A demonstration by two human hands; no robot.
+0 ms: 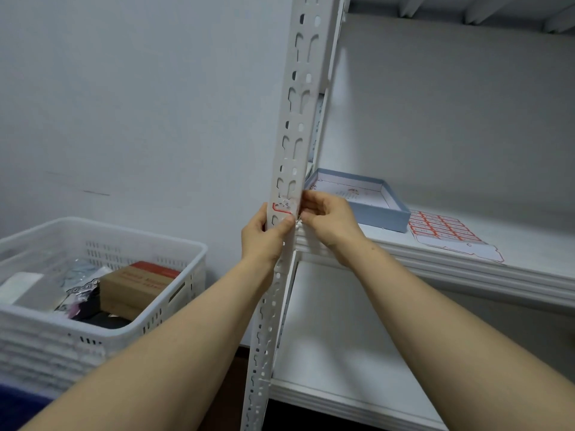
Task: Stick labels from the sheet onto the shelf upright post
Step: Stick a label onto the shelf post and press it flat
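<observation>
White shelf (466,275) filling the 3 o'clock side. Slotted upright post (295,126) running 12 to 6 thru centre. White basket (174,244) at 8 o'clock, boxes + packets inside. Blue box (382,213) on shelf approx 2 o'clock, just right of post. Label sheet (448,234) flat on shelf beside box, toward 3. Left grip (264,234) curled round post at centre, thumb pressed on front face. Right grip (326,219) pinching label's right edge at post corner. Red-bordered label (281,208) on post front, just above left thumb.

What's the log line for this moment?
step: sticking label to post | left hand: grips post | right hand: pinches label edge | sheet: on shelf
</observation>
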